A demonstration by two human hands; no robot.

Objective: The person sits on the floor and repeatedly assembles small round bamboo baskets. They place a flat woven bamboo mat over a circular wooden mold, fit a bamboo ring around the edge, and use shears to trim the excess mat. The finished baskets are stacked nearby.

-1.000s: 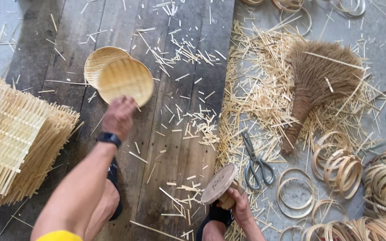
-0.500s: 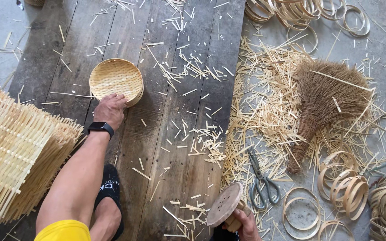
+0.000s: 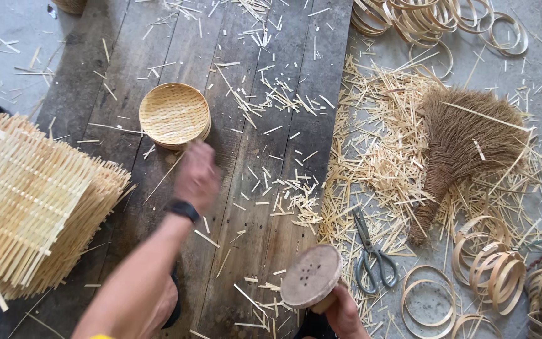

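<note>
- Small round woven basket (image 3: 174, 115) now set down on the dark wooden planks (image 3: 271, 81), at about eleven o'clock from frame centre; resting on top of at least one more like it, a second rim showing beneath; held aloft a second ago, so released since then
- Left hand (image 3: 197, 177) just below the basket at its five o'clock, apart from it, blurred with motion; empty, fingers loosely curled, nothing grasped; black watch (image 3: 183, 209) on the wrist; drawn back from the stack compared with half a second ago
- Right hand (image 3: 344, 311) at six o'clock, low in frame, closed around the handle of a round wooden mallet (image 3: 312, 276) with its flat, holed face turned upward; same hold as before
- Scissors (image 3: 371, 253) lying just beside the mallet at its three o'clock, among pale bamboo offcuts (image 3: 371, 163)
- Brown hand broom (image 3: 465, 147) at three o'clock on the litter
- Bamboo hoops (image 3: 490, 267) at four o'clock, more at one o'clock
- Stack of woven bamboo mats (image 3: 29, 207) at nine o'clock
</note>
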